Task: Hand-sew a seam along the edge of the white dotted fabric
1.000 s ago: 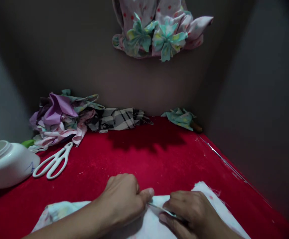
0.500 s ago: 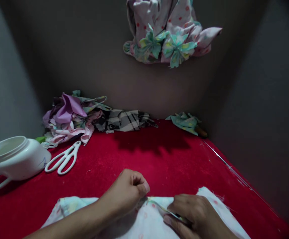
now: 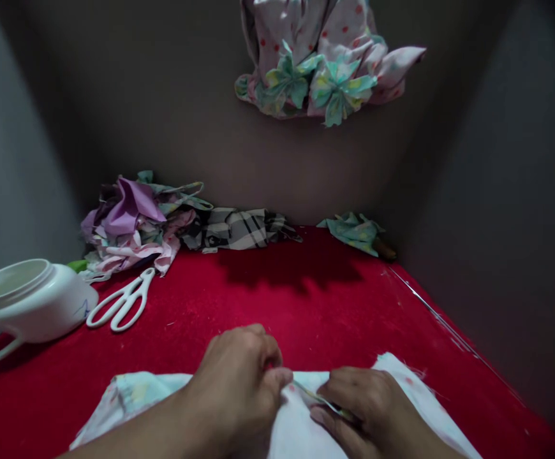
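Observation:
A white printed cloth with pale blue edging and pink spots lies in front of me, its far edge folded. My left hand is closed in a pinch at the middle of that edge, thumb and forefinger on the cloth; whether anything small is between them too is hidden. To its right, my right hand grips the raised fold between thumb and fingers. A narrow strip of the edge runs between the two hands. The cloth's frayed corner sticks out beyond my right hand.
White-handled scissors lie at the left beside a white pot. Fabric scraps, a plaid piece and a green printed piece line the back of the red surface. Spotted fabric with flower shapes hangs above.
My left hand has come down and slightly right, from just above the cloth onto its edge. My right hand keeps its grip and has barely shifted.

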Tool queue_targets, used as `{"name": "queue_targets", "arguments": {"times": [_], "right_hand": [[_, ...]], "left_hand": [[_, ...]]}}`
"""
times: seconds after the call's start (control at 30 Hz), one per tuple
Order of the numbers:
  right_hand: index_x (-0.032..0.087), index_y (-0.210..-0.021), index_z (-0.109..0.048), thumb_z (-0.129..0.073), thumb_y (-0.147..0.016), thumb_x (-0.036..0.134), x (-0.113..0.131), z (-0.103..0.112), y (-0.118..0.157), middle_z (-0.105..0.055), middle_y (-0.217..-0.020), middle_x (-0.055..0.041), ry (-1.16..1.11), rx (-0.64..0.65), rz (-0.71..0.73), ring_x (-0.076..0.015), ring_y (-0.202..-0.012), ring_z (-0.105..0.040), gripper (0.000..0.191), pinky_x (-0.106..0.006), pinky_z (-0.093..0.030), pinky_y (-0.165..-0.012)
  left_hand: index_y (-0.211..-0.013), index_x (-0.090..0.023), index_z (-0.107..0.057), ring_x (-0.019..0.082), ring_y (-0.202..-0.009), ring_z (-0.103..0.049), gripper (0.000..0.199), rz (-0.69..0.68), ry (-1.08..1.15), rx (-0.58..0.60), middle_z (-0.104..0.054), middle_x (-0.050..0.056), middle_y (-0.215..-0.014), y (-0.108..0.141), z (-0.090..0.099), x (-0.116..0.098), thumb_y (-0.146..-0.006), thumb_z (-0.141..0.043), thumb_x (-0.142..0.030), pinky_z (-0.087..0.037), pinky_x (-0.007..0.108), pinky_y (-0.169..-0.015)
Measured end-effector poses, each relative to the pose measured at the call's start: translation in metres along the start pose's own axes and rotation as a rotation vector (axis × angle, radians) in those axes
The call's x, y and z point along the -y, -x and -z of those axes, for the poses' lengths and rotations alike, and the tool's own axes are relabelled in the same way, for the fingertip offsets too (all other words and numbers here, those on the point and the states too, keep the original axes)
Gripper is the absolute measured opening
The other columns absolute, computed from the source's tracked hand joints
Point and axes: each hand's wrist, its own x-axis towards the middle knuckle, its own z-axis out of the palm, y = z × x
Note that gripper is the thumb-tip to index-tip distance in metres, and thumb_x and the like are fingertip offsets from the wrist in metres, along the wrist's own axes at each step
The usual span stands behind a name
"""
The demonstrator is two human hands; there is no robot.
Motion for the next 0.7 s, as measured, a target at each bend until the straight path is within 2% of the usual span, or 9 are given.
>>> {"name": "queue_targets", "arguments": {"times": [0.1, 0.23, 0.43, 0.53, 0.6, 0.7], "right_hand": [[0.017, -0.056, -0.05, -0.046, -0.078, 0.03, 0.001, 0.001, 0.0, -0.051, -0.051, 0.0009, 0.017, -0.041, -0.002, -0.0079, -0.046, -0.04, 0.027, -0.023, -0.02, -0.046], [0.016, -0.055, -0.05, -0.047, -0.076, 0.025, 0.003, 0.001, 0.0, -0.052, -0.051, 0.0006, 0.028, -0.06, 0.014, -0.0084, -0.046, -0.041, 0.023, -0.023, -0.021, -0.046], [0.017, -0.058, -0.052, -0.046, -0.077, 0.023, 0.006, 0.004, -0.001, -0.054, -0.054, -0.0001, 0.022, -0.041, 0.006, -0.0088, -0.048, -0.044, 0.021, -0.022, -0.022, -0.047], [0.017, -0.058, -0.051, -0.046, -0.078, 0.024, 0.007, 0.006, -0.001, -0.055, -0.055, -0.0006, 0.033, -0.009, -0.012, -0.0093, -0.049, -0.044, 0.022, -0.022, -0.023, -0.048], [0.017, -0.058, -0.051, -0.045, -0.078, 0.025, 0.009, 0.006, -0.001, -0.054, -0.056, -0.0009, 0.037, 0.004, -0.021, -0.0096, -0.05, -0.044, 0.022, -0.022, -0.024, -0.049], [0.017, -0.059, -0.051, -0.044, -0.079, 0.026, 0.01, 0.006, 0.0, -0.054, -0.057, -0.0009, 0.03, 0.006, -0.029, -0.0098, -0.052, -0.044, 0.023, -0.022, -0.025, -0.05]], "left_hand": [[-0.062, -0.018, -0.063, 0.015, -0.061, -0.049, 0.014, 0.036, -0.069, 0.06, -0.057, 0.003, -0.067, 0.001, -0.012, -0.001, -0.065, -0.056, -0.03, -0.027, 0.025, -0.054], [-0.061, -0.017, -0.063, 0.014, -0.062, -0.049, 0.014, 0.016, 0.047, 0.081, -0.058, 0.002, -0.066, -0.004, -0.021, 0.007, -0.065, -0.049, -0.019, -0.029, 0.024, -0.055], [-0.058, -0.013, -0.054, 0.01, -0.058, -0.045, 0.01, 0.067, 0.443, 0.064, -0.051, 0.0, -0.061, -0.007, -0.023, 0.011, -0.062, -0.045, -0.012, -0.031, 0.021, -0.052], [-0.058, -0.013, -0.049, 0.007, -0.045, -0.037, 0.003, 0.138, 0.734, 0.132, -0.043, -0.003, -0.051, -0.01, -0.024, 0.01, -0.061, -0.049, -0.013, -0.027, 0.019, -0.043], [-0.059, -0.014, -0.047, 0.005, -0.039, -0.031, 0.006, 0.201, 0.938, 0.194, -0.039, -0.005, -0.044, -0.012, -0.023, 0.009, -0.06, -0.052, -0.016, -0.022, 0.019, -0.038], [-0.058, -0.013, -0.046, 0.004, -0.036, -0.027, 0.011, 0.252, 1.078, 0.216, -0.037, -0.005, -0.042, -0.013, -0.021, 0.008, -0.061, -0.055, -0.019, -0.017, 0.018, -0.037]]}}
